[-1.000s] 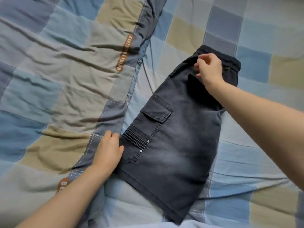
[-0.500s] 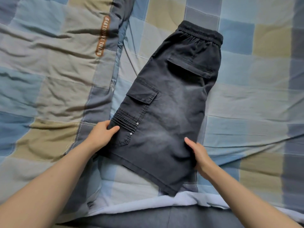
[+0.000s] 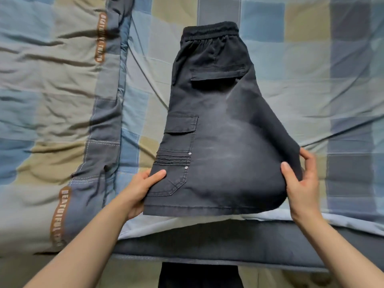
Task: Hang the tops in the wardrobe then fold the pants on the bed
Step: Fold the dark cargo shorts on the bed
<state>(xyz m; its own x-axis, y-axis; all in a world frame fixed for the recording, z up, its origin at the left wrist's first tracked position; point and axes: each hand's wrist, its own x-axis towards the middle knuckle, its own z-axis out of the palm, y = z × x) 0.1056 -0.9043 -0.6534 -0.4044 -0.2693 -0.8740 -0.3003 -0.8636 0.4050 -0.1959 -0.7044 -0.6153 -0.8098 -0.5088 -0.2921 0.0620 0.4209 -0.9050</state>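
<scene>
With hem end nearest the body, dark cargo shorts (image 3: 216, 129) folded lengthwise on the checked bed (image 3: 291, 84); long axis running away from the person, waistband (image 3: 211, 30) at the far end. Left hand (image 3: 141, 190) pinching the near-left hem corner, thumb on top beside the side pocket (image 3: 176, 161), fingers underneath and out of sight. Right hand (image 3: 301, 181) holding the near-right edge, thumb on the cloth, fingers curled behind the bulging fold. Both hands level at the hem, neither nearer; hem end lifted just clear of the bed, waistband flat.

Judgement: next fold likely hem toward waistband, straight along the long axis.

Change against half a second back: shorts swung from a slant to nearly square with the mattress edge (image 3: 207, 242); right hand shifted from resting at the side to gripping the edge; near end raised.
</scene>
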